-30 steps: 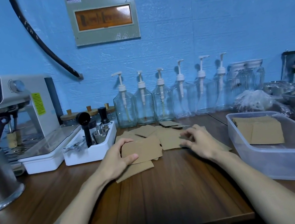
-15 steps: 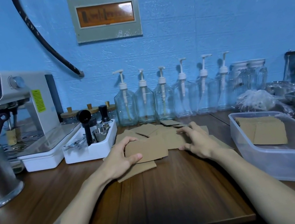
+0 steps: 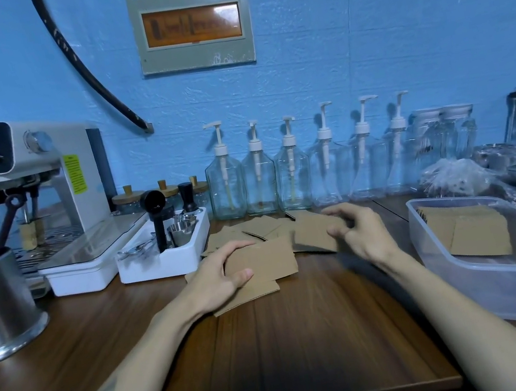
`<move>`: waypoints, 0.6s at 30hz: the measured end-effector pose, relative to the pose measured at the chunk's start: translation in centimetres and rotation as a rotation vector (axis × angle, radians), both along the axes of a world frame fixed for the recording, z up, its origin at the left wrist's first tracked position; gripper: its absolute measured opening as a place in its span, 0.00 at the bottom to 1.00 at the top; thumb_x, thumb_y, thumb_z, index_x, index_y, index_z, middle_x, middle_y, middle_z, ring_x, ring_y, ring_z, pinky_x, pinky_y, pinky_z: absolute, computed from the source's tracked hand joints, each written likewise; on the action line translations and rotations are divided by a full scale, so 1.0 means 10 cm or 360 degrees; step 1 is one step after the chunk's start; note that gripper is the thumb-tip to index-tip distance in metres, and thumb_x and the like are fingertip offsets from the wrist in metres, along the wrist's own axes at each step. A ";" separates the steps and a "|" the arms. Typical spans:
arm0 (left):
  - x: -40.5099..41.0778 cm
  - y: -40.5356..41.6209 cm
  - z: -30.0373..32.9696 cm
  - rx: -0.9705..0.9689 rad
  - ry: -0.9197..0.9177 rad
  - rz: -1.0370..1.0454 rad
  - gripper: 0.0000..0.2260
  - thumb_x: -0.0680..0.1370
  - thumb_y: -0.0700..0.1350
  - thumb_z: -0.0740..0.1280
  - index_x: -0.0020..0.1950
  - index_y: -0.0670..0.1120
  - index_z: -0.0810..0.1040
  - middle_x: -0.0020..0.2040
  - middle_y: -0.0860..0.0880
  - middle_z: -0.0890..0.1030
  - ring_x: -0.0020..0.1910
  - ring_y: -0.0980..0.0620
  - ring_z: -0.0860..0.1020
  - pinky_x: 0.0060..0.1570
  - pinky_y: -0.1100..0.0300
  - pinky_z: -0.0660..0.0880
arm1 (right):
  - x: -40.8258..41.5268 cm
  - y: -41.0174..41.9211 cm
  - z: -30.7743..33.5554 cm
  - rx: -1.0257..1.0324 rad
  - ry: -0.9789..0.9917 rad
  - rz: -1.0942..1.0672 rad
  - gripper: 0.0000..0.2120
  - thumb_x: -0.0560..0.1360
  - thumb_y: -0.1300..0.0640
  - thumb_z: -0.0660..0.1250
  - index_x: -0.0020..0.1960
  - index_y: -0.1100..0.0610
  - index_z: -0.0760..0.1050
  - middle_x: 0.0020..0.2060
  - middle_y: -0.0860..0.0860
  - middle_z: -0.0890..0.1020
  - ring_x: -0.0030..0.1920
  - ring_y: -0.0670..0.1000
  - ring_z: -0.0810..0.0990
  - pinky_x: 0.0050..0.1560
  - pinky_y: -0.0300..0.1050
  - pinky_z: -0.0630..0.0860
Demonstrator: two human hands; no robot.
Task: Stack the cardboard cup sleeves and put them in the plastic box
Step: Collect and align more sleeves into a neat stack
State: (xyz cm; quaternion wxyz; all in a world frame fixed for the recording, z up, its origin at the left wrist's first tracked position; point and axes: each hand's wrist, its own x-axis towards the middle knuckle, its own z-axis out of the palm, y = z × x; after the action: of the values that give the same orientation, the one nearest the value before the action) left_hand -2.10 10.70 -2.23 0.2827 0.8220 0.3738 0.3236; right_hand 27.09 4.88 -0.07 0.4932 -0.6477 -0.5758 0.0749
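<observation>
Holding a small stack of cardboard sleeves at centre worktop, left hand is curling its grip around them. Right hand is pinching another sleeve just right. Plastic box, far right, is holding sleeves.

right hand: lifted off the desk, now pinching one cardboard sleeve raised from the loose pile
left hand: thumb shifted slightly
</observation>
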 end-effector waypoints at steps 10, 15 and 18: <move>0.03 -0.02 0.01 -0.0002 -0.0006 -0.0031 0.21 0.77 0.43 0.71 0.66 0.61 0.72 0.59 0.58 0.79 0.57 0.60 0.78 0.60 0.56 0.77 | -0.32 -0.15 0.06 -0.0042 0.0996 0.0621 0.39 0.71 0.77 0.68 0.70 0.46 0.59 0.45 0.56 0.81 0.45 0.52 0.83 0.40 0.46 0.82; 0.05 -0.08 0.02 -0.0030 0.0034 -0.0094 0.26 0.75 0.42 0.74 0.68 0.58 0.69 0.58 0.58 0.78 0.54 0.69 0.76 0.52 0.74 0.73 | -0.37 -0.10 -0.01 -0.0044 0.0482 0.0352 0.30 0.71 0.71 0.72 0.68 0.54 0.69 0.33 0.52 0.71 0.36 0.48 0.75 0.37 0.33 0.75; 0.06 -0.08 0.00 -0.0082 0.0001 -0.0117 0.29 0.72 0.45 0.77 0.68 0.58 0.68 0.60 0.56 0.77 0.57 0.62 0.77 0.60 0.62 0.76 | -0.37 -0.10 -0.02 0.0017 0.0651 0.0232 0.14 0.74 0.67 0.72 0.58 0.62 0.75 0.31 0.54 0.75 0.33 0.50 0.78 0.30 0.32 0.74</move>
State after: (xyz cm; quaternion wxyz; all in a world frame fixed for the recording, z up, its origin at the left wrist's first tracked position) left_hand -1.46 9.90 -2.22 0.3154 0.8276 0.3517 0.3031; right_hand 23.44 3.93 -0.28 0.5964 -0.5731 -0.5094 0.2373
